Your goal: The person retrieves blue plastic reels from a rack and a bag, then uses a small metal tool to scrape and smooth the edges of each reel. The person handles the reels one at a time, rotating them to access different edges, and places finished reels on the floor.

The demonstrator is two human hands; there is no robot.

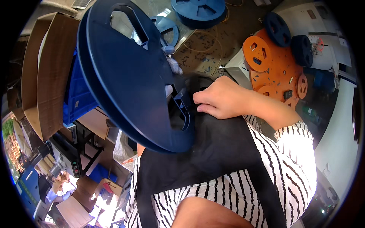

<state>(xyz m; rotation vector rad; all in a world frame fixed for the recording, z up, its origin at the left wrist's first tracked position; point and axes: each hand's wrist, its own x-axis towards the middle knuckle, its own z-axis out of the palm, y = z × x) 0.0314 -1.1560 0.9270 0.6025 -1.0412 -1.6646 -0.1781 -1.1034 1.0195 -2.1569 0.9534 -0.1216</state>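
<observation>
A large dark-blue plastic reel (125, 79), with two spaced discs and cut-out windows, is tilted up in front of my chest at the left. My left hand (174, 65), in a light grey glove, grips it near the hub; only some fingers show past the disc, and the palm is hidden. My bare right hand (222, 98) is closed just right of the reel, thumb and forefinger pressed together over a black apron (205, 152). Whatever those fingers hold, if anything, is too dark to make out.
Blue reels (199, 11) lie on a glass-topped table at the top. An orange board (279, 72) at the right bears orange and dark-blue reels and black scraps. Scraps litter the floor (205, 49). A cardboard box (49, 72) and a blue crate (76, 91) stand left.
</observation>
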